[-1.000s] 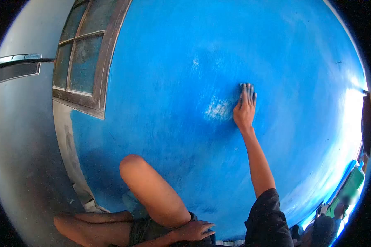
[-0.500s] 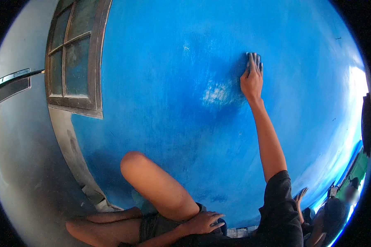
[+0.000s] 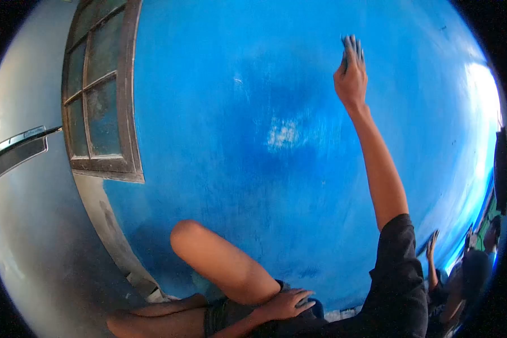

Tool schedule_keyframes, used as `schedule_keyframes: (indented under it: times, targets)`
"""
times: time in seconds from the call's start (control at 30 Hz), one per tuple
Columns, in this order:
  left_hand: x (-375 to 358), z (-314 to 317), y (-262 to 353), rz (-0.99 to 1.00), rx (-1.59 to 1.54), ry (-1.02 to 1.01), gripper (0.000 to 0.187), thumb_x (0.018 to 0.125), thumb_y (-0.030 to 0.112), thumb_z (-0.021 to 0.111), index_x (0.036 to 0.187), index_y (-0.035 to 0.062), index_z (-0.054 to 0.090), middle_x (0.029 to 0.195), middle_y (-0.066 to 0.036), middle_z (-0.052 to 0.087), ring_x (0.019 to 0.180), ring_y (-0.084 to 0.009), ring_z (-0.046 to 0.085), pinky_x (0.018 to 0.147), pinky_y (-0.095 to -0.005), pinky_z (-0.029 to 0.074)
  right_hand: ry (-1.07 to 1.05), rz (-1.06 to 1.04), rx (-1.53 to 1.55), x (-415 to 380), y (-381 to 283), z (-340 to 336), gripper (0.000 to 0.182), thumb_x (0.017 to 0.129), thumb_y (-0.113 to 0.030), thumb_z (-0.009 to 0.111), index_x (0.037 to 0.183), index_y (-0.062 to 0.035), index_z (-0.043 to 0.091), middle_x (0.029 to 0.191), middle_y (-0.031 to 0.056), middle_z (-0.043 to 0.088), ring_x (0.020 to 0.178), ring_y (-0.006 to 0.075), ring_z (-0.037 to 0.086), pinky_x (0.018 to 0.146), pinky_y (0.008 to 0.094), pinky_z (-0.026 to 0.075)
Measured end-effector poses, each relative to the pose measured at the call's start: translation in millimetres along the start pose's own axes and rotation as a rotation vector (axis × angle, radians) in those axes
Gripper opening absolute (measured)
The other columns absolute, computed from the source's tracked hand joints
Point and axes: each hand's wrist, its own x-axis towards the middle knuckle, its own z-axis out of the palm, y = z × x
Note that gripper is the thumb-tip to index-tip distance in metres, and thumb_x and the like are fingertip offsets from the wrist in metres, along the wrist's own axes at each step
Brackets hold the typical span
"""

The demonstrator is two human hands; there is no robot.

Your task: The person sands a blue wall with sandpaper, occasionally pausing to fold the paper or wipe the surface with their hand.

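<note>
High on the blue wall (image 3: pixel 208 141), my right hand (image 3: pixel 352 73) presses flat with its fingers pointing up, their tips grey-blue. A small edge of something thin peeks out beside the index finger; what it is I cannot tell, as the fingers cover it. Left of and below this hand lies a pale, worn patch (image 3: pixel 283 133) amid darker blue. My left hand (image 3: pixel 289 305) rests at the top of my raised thigh, on my dark shorts, fingers stretched out and holding nothing.
A wooden-framed window (image 3: pixel 104 90) is set at the upper left. My bent knee (image 3: pixel 188 231) rises close to the wall. At the lower right another person (image 3: pixel 467 276) sits, with a hand (image 3: pixel 432 245) against the same wall.
My right hand has slid upward along the wall, its arm reaching higher. The whole view has shifted slightly. My left hand stays on my thigh.
</note>
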Motion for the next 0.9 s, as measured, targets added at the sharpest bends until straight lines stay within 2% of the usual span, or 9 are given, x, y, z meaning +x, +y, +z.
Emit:
schedule_keyframes:
  times: [0.03,0.1,0.33,0.4,0.43,0.5,0.6,0.67,0.9]
  targets:
    - [-1.0,-1.2,0.6,-0.009,-0.023,0.001,0.049,0.101,0.039,0.056,0.131,0.0006,0.056,0.126,-0.021,0.061,0.116,-0.0373,0.059,0.099,-0.0462,0.047,-0.007,0.016,-0.009,7.9,-0.8,-3.7,0.049,0.094,0.001,0.047,0.143,-0.0013,0.047,0.147,0.022,0.046,0.139,0.0385,0.041,0.117,0.0479,0.032]
    - [0.8,1.4,-3.6,-0.031,0.01,-0.033,0.049,0.101,0.039,0.056,0.131,0.0016,0.055,0.125,-0.021,0.061,0.116,-0.0374,0.059,0.099,-0.0466,0.047,0.217,-0.086,0.006,25.0,-3.3,-7.3,0.037,0.102,-0.009,0.045,0.138,-0.0051,0.055,0.141,0.0189,0.054,0.138,0.0364,0.043,0.112,0.045,0.039]
    - [-0.7,-2.3,3.2,-0.022,-0.029,-0.021,0.049,0.101,0.039,0.055,0.134,0.0037,0.053,0.125,-0.021,0.061,0.115,-0.038,0.058,0.101,-0.0467,0.045,0.198,-0.047,0.096,-10.3,-19.0,-11.4,0.038,0.101,-0.007,0.046,0.138,-0.0045,0.055,0.141,0.0176,0.055,0.138,0.0357,0.043,0.113,0.045,0.038]
    - [-0.1,-2.2,0.6,-0.037,-0.029,-0.031,0.049,0.101,0.039,0.055,0.134,0.0037,0.053,0.125,-0.021,0.061,0.116,-0.0381,0.058,0.101,-0.0469,0.045,-0.034,-0.014,0.057,-47.0,-16.1,-3.5,0.046,0.095,-0.001,0.047,0.141,-0.0027,0.049,0.147,0.0196,0.048,0.14,0.0365,0.04,0.117,0.0471,0.032]
    - [0.7,3.3,-7.3,-0.019,-0.02,-0.038,0.049,0.101,0.039,0.055,0.134,0.0037,0.053,0.126,-0.021,0.061,0.116,-0.0382,0.058,0.102,-0.0472,0.045,-0.03,-0.009,0.055,-67.3,-12.7,1.2,0.046,0.095,-0.001,0.047,0.141,-0.0027,0.049,0.147,0.0196,0.048,0.14,0.0365,0.04,0.117,0.0471,0.032]
    - [1.8,4.4,-13.3,-0.002,-0.011,-0.046,0.049,0.101,0.04,0.055,0.134,0.0038,0.054,0.126,-0.021,0.061,0.116,-0.0383,0.058,0.102,-0.0475,0.045,-0.306,0.118,0.008,-95.8,-11.3,5.4,0.047,0.095,-0.002,0.045,0.143,-0.0017,0.047,0.149,0.0196,0.045,0.142,0.0359,0.037,0.119,0.047,0.028]
    - [0.0,7.3,-6.3,0.012,-0.018,-0.016,0.05,0.101,0.04,0.055,0.135,0.0031,0.053,0.126,-0.021,0.061,0.118,-0.0381,0.057,0.102,-0.0475,0.044,-0.298,0.153,0.045,-113.5,-18.7,3.9,0.049,0.095,-0.003,0.046,0.144,-0.0013,0.045,0.15,0.0192,0.045,0.143,0.0353,0.036,0.12,0.0475,0.025]
    - [1.4,-7.5,8.2,-0.093,-0.036,-0.117,0.051,0.101,0.04,0.054,0.135,0.0025,0.053,0.128,-0.021,0.06,0.119,-0.0381,0.056,0.104,-0.0473,0.043,-0.341,0.122,0.036,-123.2,-29.0,-3.5,0.051,0.094,-0.003,0.047,0.144,-0.0018,0.045,0.151,0.0188,0.044,0.144,0.0351,0.035,0.12,0.0478,0.025]
    - [-0.9,0.1,1.5,-0.056,-0.023,-0.065,0.053,0.101,0.042,0.053,0.134,0.0001,0.053,0.129,-0.023,0.06,0.123,-0.0381,0.054,0.107,-0.0463,0.042,-0.427,0.059,0.027,-132.8,-36.8,-15.0,0.053,0.093,-0.002,0.047,0.146,-0.0031,0.043,0.152,0.017,0.043,0.144,0.0325,0.035,0.121,0.0466,0.025]
